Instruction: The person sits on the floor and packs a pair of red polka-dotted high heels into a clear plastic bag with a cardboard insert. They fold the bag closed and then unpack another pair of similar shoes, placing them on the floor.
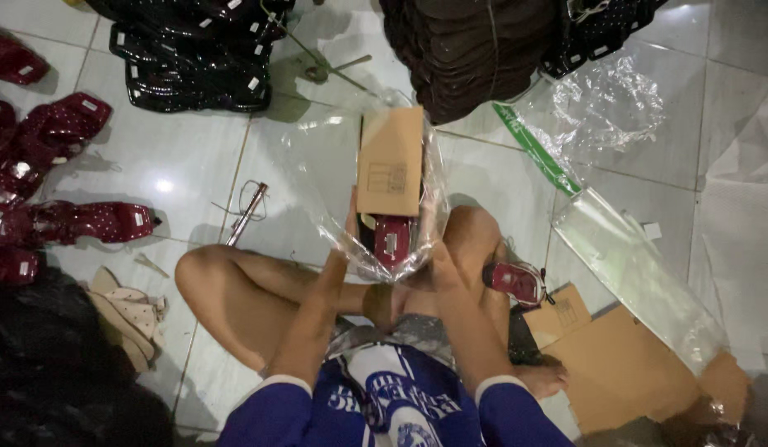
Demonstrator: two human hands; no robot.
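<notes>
Two things sit inside the clear bag [417, 165] I hold over my crossed legs: a brown card [390, 161] and, just below it, a dark red shoe [392, 240]. My left hand [344, 248] grips the bag's left edge, fingers closed on the plastic beside the shoe. My right hand [438, 263] is at the bag's right lower edge; plastic hides its fingers, so I cannot tell how far they close. Right of the bag, another red shoe [516, 281] rests by my knee, with flat cardboard [624, 364] and loose plastic bags [632, 265] beyond it. Left of the bag lie more red shoes [73, 222] on the tile floor [177, 165]; above it sit black shoe stacks [193, 58].
</notes>
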